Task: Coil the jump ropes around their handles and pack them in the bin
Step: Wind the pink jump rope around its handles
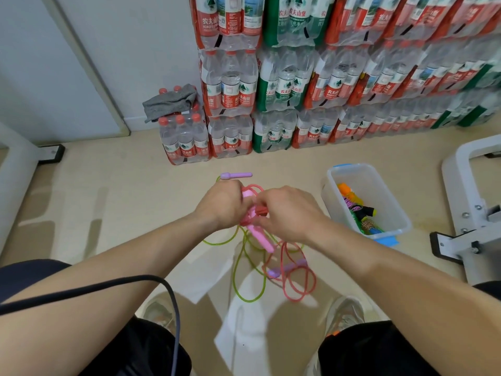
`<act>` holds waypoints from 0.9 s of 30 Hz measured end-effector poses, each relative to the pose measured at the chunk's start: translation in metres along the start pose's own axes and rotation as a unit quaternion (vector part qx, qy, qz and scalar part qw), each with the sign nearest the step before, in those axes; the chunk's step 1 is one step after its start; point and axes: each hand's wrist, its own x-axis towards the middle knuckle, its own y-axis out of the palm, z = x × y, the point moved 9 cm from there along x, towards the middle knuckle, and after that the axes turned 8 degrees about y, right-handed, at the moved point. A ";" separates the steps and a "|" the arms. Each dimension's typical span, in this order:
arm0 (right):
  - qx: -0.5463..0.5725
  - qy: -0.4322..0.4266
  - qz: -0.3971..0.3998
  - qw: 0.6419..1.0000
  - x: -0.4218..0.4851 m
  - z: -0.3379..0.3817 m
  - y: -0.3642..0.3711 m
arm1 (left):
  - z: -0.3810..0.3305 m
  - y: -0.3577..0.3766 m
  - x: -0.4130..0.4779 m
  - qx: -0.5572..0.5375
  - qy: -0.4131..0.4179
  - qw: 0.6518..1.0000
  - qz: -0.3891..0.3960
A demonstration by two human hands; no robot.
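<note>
black cable [108, 286] over forearm [89, 316]; left hand [221, 204] grips pink handles [260, 237], right hand [290, 210] fingers [264, 200] pinch pink rope [297, 300]; open floor [122, 207] to bin [329, 198].

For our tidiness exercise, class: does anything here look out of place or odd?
A grey cloth lies crumpled on a bottle pack. The green rope and pink rope cross in a tangle on the floor.

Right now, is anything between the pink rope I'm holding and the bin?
Nothing visible: only bare floor separates the right hand from the open bin. The pink rope has loose cord crossing the green rope below.
</note>
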 end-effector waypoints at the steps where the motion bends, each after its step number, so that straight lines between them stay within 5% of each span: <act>1: -0.011 -0.002 0.023 1.000 0.005 -0.007 0.002 | -0.005 0.004 -0.001 0.020 0.024 0.999 0.018; 6: 0.120 -0.011 0.149 0.981 0.019 -0.041 0.010 | -0.015 0.012 -0.006 0.039 0.114 0.991 0.052; 13: 0.362 0.059 0.255 0.895 0.010 -0.073 0.025 | -0.024 0.002 -0.013 -0.030 0.155 0.985 0.071; 16: 0.354 0.052 0.257 0.898 0.010 -0.063 0.024 | -0.019 0.001 -0.014 -0.085 0.132 0.985 0.069; 21: 0.220 0.014 0.186 0.957 0.016 -0.046 0.006 | -0.012 0.001 -0.012 -0.123 0.098 0.985 0.067; 27: 0.298 0.015 0.169 0.939 0.018 -0.037 0.005 | -0.015 0.005 -0.012 -0.236 0.078 0.961 0.117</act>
